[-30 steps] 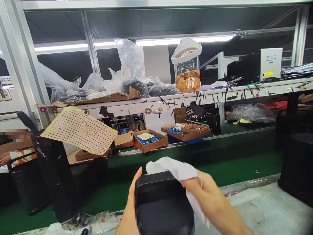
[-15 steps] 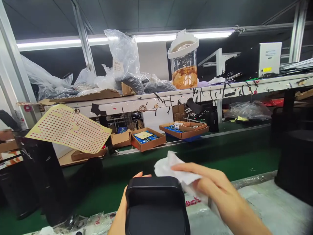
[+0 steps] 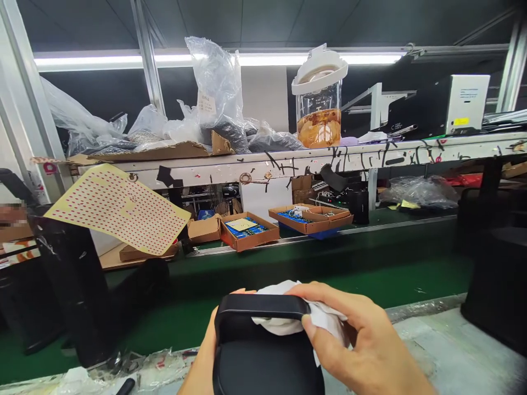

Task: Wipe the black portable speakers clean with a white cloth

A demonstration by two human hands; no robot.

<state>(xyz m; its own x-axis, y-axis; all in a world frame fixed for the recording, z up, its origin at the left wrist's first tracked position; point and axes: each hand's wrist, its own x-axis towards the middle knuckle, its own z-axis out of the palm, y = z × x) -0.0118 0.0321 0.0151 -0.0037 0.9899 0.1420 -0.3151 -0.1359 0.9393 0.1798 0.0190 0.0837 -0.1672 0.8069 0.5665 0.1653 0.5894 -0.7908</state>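
A black plastic housing (image 3: 267,362) with a raised, handle-like top bar is at the bottom centre of the head view. Round its left side and behind it wraps my left hand (image 3: 203,351), its fingertips showing past the upper left edge. My right hand (image 3: 358,334) presses a crumpled white cloth (image 3: 284,325) against the right end of the bar, thumb in front and fingers over the top. Part of the cloth shows through the opening under the bar.
Beyond the hands runs a green belt (image 3: 197,291). Cardboard trays (image 3: 263,240) of blue parts stand behind it. A shelf (image 3: 304,164) above carries bags and a jug (image 3: 319,118). Dotted sticker sheet (image 3: 119,211) at left; black housings on both sides. A person's blurred hand shows at far left.
My right hand has moved down and left with the cloth, from beside the black housing onto its top bar. The view has shifted slightly.
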